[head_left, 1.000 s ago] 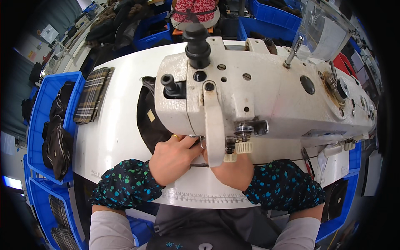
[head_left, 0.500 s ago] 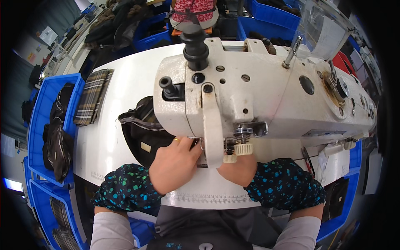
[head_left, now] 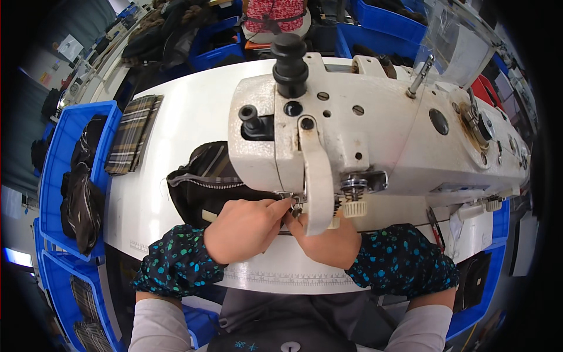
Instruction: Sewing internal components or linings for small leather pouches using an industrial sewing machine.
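Observation:
A dark fabric piece (head_left: 202, 196) with a silver zipper, plaid lining and a small cream label lies under the head of a white sewing machine (head_left: 363, 117). My left hand (head_left: 241, 230) is closed on its near edge, fingers together and fingertips beside the needle area. From the other side my right hand (head_left: 331, 242) meets it, thumb and finger pinched at the fabric's edge just by the presser foot. The machine's white lever hides some of the right fingers. Where the fingertips meet, the fabric is mostly covered.
Folded plaid cloth (head_left: 134, 135) lies on the white table (head_left: 176, 111) at the left. A blue bin (head_left: 54, 176) of dark pieces stands beside it. Black snips (head_left: 435, 227) rest right of my right hand. Beyond the table sits another person (head_left: 275, 14) in red.
My right hand has moved left and up, its thumb now at the needle area. The left hand has shifted slightly, covering more of the label. The view has swung a little left.

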The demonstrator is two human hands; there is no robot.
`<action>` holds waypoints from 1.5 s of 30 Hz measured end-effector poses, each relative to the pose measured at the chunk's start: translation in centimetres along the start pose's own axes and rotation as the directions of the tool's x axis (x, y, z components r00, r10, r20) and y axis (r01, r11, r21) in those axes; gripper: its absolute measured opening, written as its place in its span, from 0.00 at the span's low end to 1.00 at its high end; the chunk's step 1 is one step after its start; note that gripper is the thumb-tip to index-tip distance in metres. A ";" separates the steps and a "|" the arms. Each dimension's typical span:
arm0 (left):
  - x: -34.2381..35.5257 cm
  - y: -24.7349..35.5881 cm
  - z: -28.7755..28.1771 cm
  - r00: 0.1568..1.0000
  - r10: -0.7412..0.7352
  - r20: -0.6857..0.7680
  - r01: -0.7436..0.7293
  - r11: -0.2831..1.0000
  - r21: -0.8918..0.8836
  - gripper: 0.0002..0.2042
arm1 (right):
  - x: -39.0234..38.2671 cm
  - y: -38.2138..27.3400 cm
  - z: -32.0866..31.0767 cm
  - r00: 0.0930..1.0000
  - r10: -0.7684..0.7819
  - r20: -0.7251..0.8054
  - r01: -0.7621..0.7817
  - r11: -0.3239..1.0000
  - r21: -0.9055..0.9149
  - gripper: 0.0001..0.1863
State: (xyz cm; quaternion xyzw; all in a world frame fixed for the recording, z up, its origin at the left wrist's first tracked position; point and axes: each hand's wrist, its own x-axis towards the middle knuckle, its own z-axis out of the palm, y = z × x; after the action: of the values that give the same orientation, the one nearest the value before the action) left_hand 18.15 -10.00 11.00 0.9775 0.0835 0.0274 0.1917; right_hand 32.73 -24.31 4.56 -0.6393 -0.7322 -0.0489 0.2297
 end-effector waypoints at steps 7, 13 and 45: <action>0.5 0.7 0.7 1.000 -0.004 0.026 0.005 1.000 -0.005 0.15 | 0.2 -0.2 -1.0 0.998 -0.017 0.062 0.013 0.999 0.051 0.10; 0.8 1.0 0.8 0.999 -0.035 0.033 0.035 0.999 -0.006 0.07 | 0.1 0.3 0.5 1.000 0.009 -0.021 -0.006 0.990 0.139 0.10; -1.6 2.4 2.3 0.995 0.002 -0.096 0.029 0.947 0.319 0.26 | -0.8 -1.8 -0.2 0.933 -0.346 -0.100 0.325 0.928 -0.181 0.09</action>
State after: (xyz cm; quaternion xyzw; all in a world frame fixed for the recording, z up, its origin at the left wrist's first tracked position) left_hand 17.15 -13.27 9.77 0.9926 0.1025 0.0589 0.0266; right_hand 31.09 -25.48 4.81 -0.5166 -0.8078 -0.1881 0.2125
